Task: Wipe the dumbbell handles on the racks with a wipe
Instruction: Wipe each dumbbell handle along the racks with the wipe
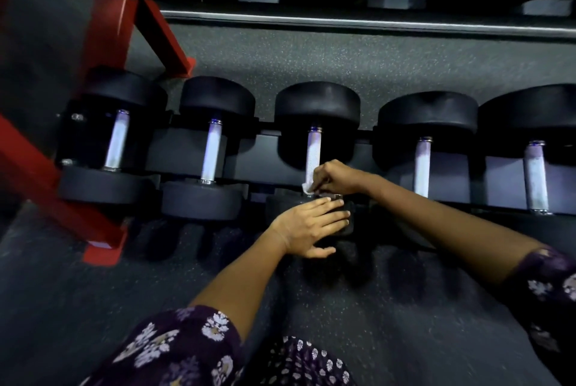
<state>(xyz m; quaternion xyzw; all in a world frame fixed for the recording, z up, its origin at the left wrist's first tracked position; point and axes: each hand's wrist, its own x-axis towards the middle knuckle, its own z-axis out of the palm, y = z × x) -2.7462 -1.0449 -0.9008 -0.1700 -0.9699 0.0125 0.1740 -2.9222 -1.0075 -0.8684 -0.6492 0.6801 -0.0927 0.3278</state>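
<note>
R hand (pixel 335 178) pinches soft wipe (pixel 307 188) round near end of stiff knurled handle (pixel 312 151), L hand (pixel 311 226) flat, fingers straight, steadying heavy near head (pixel 280 208).

We see five black dumbbells (pixel 316 148) racked side by side, silver handles (pixel 312 151) running near to far, a white wipe (pixel 307 188) bunched at the middle handle's near end.

The scene was dim, with a cool bluish cast. Light fell from above, brightening the dumbbell handles (pixel 313 150) and a pale strip (pixel 374 22) at the far side, while the black weight heads and the floor (pixel 311 55) beneath them sank into shadow. The red frame (pixel 103 42) at far left was smeared with blur. Straight lines bowed toward the edges, and the top rack was murky.
</note>
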